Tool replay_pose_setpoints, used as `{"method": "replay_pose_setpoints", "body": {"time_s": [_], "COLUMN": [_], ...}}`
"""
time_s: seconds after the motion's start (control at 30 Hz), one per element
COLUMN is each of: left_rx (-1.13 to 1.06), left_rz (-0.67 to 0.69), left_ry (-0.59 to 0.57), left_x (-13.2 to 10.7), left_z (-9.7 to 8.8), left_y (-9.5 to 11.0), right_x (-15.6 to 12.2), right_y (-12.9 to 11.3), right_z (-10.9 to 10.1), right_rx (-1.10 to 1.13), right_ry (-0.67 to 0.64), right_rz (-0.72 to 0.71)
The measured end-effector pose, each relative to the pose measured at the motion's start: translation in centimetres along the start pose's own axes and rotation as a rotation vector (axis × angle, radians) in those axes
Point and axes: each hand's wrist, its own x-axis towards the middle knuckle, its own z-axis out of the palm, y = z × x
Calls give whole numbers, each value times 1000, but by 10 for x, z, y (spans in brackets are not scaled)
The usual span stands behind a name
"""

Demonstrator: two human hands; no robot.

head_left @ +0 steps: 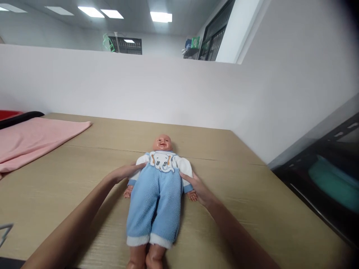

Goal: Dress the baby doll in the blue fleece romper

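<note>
A baby doll (157,190) lies on its back on the table, head toward the far wall and bare feet toward me. It wears a fluffy light-blue and white outfit with an elephant face (162,162) on the chest. My left hand (126,172) grips the doll's side at the white sleeve, its thumb on top. On the opposite side, my right hand (199,188) holds the other sleeve, thumb lying across it toward the body. Most fingers of both hands are hidden behind or beneath the doll's arms.
The wood-patterned table (238,209) meets a white wall (140,89). A pink cloth (36,138) lies at the left, before a red, black-rimmed object (11,114). On the right stands a black rack (314,179) with something teal inside. A grey wire piece (5,231) shows at lower left.
</note>
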Motion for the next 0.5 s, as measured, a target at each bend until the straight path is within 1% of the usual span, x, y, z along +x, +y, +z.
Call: {"method": "replay_pose_setpoints", "body": {"time_s": [0.1,0.17,0.23,0.37,0.43,0.5], "left_rx": [-176,-251,-277,-246,-209,-190], "left_rz": [41,38,38,121,154,160], "left_ry": [-14,-41,-64,-65,-41,-36], "left_x": [-10,-20,-35,-75,-98,-120], "left_z": [5,4,3,10,17,27], "left_y": [3,5,6,9,8,2], "right_x": [-6,-10,-17,-39,-56,-77], "right_y": [-3,-9,-17,-37,-46,-55], "right_z": [11,14,14,9,6,1], "right_rx": [173,231,258,229,165,79], "right_ry": [33,46,36,40,60,90], "right_rz": [110,131,133,121,98,43]}}
